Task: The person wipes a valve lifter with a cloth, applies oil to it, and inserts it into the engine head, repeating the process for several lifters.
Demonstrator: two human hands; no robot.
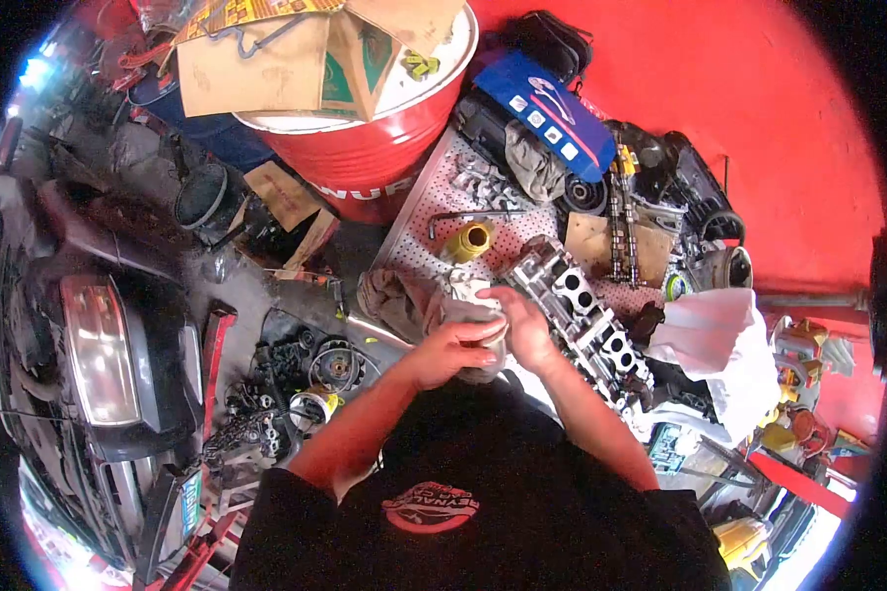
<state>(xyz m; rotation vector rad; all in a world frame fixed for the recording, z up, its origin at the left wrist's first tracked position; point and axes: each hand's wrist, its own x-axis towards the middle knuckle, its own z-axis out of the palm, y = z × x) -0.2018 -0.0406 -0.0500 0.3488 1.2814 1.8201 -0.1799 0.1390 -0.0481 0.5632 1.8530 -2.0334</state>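
Close in front of my chest, my left hand (453, 350) and my right hand (524, 330) come together with fingers curled around a pale, crumpled rag (466, 287). Whether a part sits inside it is hidden by the fingers. Just beyond my hands a yellow bottle (468, 242) with a round dark opening stands on the perforated metal table (419, 236). To the right of my right hand lies a metal cylinder head (583, 310), set diagonally with its round ports facing up. A dark brown cloth (396, 303) lies left of my hands.
A red drum (375, 158) bears cardboard boxes (256, 69). Camshafts (619, 227) lie on cardboard beyond the cylinder head, near a blue box (547, 108). A white cloth or bag (715, 345) is at right. A car's front with its headlight (101, 345) stands at left.
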